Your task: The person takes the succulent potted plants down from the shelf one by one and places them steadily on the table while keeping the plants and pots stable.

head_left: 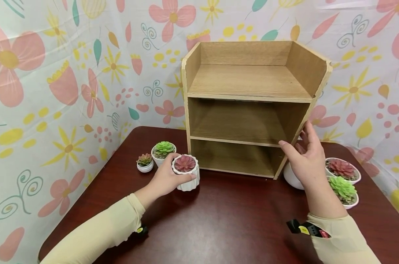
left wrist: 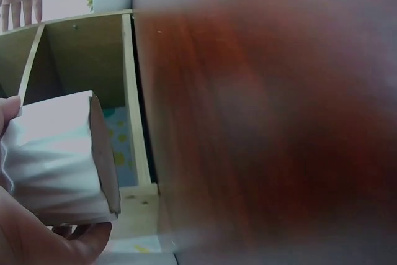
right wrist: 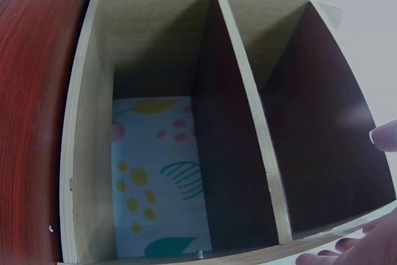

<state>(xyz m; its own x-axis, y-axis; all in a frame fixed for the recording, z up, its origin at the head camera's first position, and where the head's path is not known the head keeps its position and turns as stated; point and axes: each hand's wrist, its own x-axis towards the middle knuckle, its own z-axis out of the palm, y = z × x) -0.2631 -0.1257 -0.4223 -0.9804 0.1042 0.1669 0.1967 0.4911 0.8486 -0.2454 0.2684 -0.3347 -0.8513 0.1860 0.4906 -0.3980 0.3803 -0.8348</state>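
My left hand (head_left: 166, 178) grips a white ribbed pot (head_left: 188, 180) with a red succulent (head_left: 185, 163), its fingers and thumb around the pot's sides. The left wrist view shows the pot (left wrist: 59, 159) from the side and below, in front of the shelf. A wooden shelf (head_left: 250, 98) with two open compartments and a walled top stands on the table. At its right side is my right hand (head_left: 306, 161), fingers extended along the outer side panel and thumb spread toward the front edge. In the right wrist view, fingertips (right wrist: 344, 244) show right at that panel.
Left of the shelf stand a potted green succulent (head_left: 164, 148) and a small reddish one (head_left: 144, 162). At the right are a red succulent (head_left: 342, 168), a green one (head_left: 342, 189) and a partly hidden white pot (head_left: 292, 178). Floral cloth (head_left: 166, 47) hangs behind the dark red table (head_left: 232, 220).
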